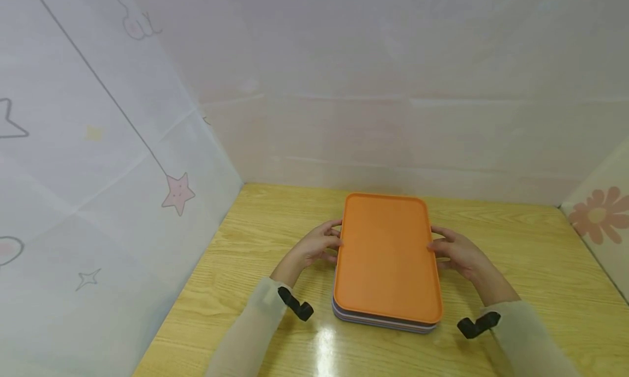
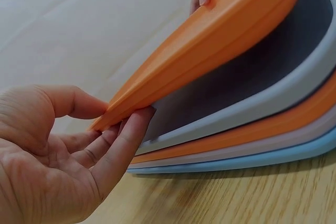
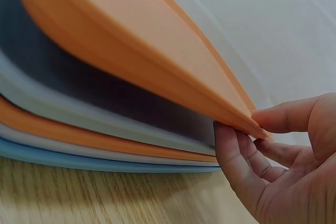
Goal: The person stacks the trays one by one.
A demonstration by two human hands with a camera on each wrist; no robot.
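Note:
An orange rectangular tray [image 1: 388, 257] tops a stack of similar trays on the table. My left hand [image 1: 319, 243] pinches its left edge, thumb on the rim and fingers beneath. On the opposite edge my right hand [image 1: 457, 251] grips the same way. Both wrist views show the orange tray raised off the stack, with a dark gap under it. Below lie a pale grey-rimmed tray [image 2: 247, 108], another orange tray [image 2: 283, 132], a pale pinkish tray [image 2: 236, 154] and a light blue tray [image 3: 94, 162] at the bottom.
The stack stands on a wood-grain table [image 1: 265, 213]. A pale sheet wall [image 1: 393, 120] rises behind it, and another sheet with stars [image 1: 178, 194] borders the left side. At the right is a sheet printed with a flower [image 1: 597, 216].

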